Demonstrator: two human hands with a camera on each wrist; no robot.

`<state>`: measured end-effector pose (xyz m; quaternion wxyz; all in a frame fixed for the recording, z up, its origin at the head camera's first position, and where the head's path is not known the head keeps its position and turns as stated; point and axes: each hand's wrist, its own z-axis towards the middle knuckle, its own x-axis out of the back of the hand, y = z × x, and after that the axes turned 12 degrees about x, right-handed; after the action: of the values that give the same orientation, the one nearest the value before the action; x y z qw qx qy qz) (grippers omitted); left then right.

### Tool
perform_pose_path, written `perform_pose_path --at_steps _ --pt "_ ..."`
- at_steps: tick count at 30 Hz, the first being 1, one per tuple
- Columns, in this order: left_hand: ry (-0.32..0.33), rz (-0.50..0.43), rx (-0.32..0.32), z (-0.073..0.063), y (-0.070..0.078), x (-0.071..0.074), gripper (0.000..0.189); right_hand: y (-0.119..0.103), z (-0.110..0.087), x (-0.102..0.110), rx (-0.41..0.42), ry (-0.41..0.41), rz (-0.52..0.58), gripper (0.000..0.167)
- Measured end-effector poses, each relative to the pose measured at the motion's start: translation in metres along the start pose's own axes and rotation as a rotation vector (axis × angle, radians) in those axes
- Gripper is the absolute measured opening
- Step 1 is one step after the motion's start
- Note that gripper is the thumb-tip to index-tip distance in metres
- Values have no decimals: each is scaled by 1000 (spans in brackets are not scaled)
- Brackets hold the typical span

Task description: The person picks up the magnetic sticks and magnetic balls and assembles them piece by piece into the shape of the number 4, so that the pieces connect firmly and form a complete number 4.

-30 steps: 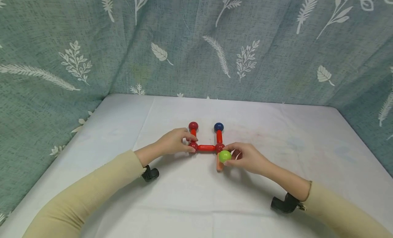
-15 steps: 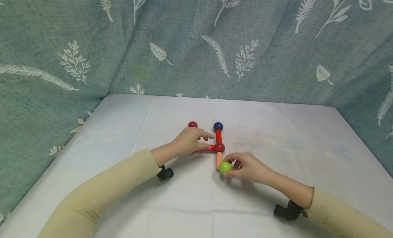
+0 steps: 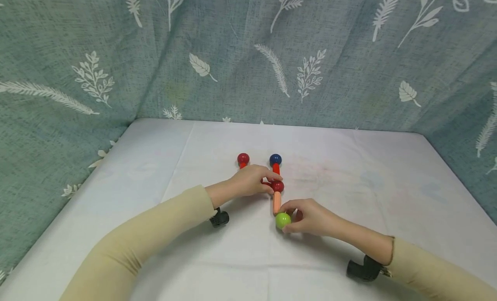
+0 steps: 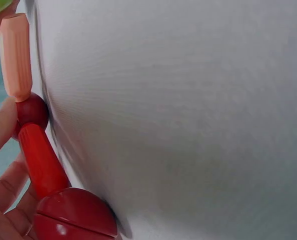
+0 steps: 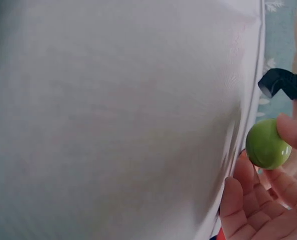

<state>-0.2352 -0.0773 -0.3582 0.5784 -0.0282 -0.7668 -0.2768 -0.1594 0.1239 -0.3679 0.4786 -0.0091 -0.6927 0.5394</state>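
Note:
A joined frame of balls and rods lies on the white cloth. My left hand (image 3: 252, 180) reaches over its left side and pinches the middle red ball (image 3: 277, 186) between thumb and fingers. From that ball a peach rod (image 3: 277, 203) points toward me, and a red rod (image 3: 276, 168) runs away to a blue ball (image 3: 275, 159). Between thumb and fingertips my right hand (image 3: 310, 217) holds a green ball (image 3: 283, 220) at the peach rod's near end; whether they touch I cannot tell. The left wrist view shows another red rod (image 4: 41, 160) leading to a grooved red ball (image 4: 76, 215).
A further red ball (image 3: 243, 158) sits at the frame's far left corner, its rod partly behind the left hand. The white-covered table (image 3: 349, 171) ends at a green leaf-patterned curtain (image 3: 240, 55). Each wrist wears a black camera (image 3: 365, 268).
My left hand has moved right, from the left red ball to the middle one. The right hand has brought the green ball toward me, down to the peach rod's near end.

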Motion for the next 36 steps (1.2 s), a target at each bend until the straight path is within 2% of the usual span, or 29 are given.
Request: perform_pose_path --at_steps 14,32,36 --pt "-5 -43 33 5 -1 -6 47 -1 2 -4 -15 -3 -75 30" --pt "1 -59 4 3 -2 -5 46 -4 1 -5 -9 23 -98 31" --pt "-4 -58 11 3 -2 -5 46 -6 0 -5 20 30 -106 30"
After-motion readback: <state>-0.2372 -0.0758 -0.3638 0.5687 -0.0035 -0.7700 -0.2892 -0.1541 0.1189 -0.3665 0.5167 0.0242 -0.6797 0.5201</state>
